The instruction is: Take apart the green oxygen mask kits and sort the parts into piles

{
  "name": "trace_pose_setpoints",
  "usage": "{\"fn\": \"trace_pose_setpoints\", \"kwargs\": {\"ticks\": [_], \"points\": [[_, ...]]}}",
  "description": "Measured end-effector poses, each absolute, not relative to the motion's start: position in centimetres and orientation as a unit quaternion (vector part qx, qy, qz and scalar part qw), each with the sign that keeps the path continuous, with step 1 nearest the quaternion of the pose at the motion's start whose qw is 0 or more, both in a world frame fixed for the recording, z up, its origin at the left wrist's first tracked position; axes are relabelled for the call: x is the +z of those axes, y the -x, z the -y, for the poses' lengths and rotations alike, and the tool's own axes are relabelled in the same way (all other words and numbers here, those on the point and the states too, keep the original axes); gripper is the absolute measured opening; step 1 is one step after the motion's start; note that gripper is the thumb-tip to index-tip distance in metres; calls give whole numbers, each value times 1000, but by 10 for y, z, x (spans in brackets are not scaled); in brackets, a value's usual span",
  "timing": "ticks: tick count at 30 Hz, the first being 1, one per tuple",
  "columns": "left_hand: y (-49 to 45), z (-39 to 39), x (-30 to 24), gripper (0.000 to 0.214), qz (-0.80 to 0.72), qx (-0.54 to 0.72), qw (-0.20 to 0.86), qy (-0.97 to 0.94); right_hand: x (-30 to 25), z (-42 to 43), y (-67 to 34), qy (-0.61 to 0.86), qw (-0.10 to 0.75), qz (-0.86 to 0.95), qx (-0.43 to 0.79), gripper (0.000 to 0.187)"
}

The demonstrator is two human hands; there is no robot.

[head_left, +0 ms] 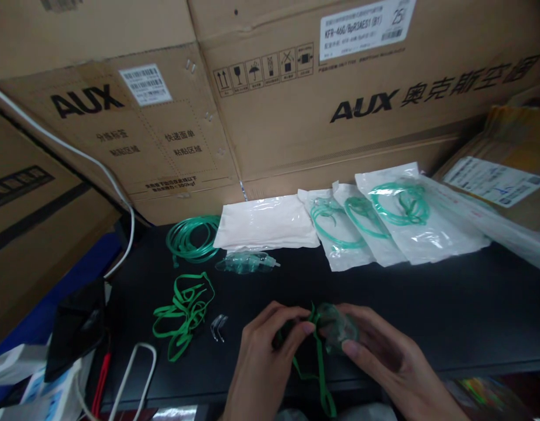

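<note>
Two bare hands at work above a black table point(410, 292). The left hand point(272, 345) has thumb and forefinger pinched together on a green strap point(321, 362), close to the edge of a clear plastic mask point(335, 327). The right hand point(381, 345) is closed on the mask, its thumb on the near side and its fingers behind, holding it just right of the strap near the table's front edge. The strap's tail hangs below in a loop; whether its end passes through the mask cannot be told, as the fingertips cover the spot.

The step in hand appears to be working the strap at the mask's rim. To do it well, the right hand should brace the rim near the join and press lightly, since the thin shell probably dents easily. The left pinch is best kept short, close to the strap's end, with the band flat and the hanging loop free of twists.

Left of the hands lie two small clips point(218, 327) and a tangle of green bands point(184, 318); farther back are coiled tubing point(188, 238) and clear plastic pieces point(246, 262).
</note>
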State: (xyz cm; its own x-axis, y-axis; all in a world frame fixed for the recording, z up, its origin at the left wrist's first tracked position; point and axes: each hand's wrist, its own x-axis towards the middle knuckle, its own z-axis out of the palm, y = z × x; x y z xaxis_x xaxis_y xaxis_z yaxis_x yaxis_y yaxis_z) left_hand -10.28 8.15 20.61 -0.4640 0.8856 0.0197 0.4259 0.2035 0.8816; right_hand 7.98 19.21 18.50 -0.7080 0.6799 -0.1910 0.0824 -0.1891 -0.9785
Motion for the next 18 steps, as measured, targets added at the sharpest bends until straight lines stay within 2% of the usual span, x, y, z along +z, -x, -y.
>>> {"fn": "trace_pose_setpoints", "kwargs": {"ticks": [4,10,18], "points": [[99,-87,208,12,-729,432,253,-467,185,-190,-81,307,195,576,733,28],[99,-83,210,10,-731,394,180,-527,180,-185,-76,285,197,570,745,27],[104,-74,202,15,-712,366,153,-579,188,-193,-79,304,181,615,705,26]]}}
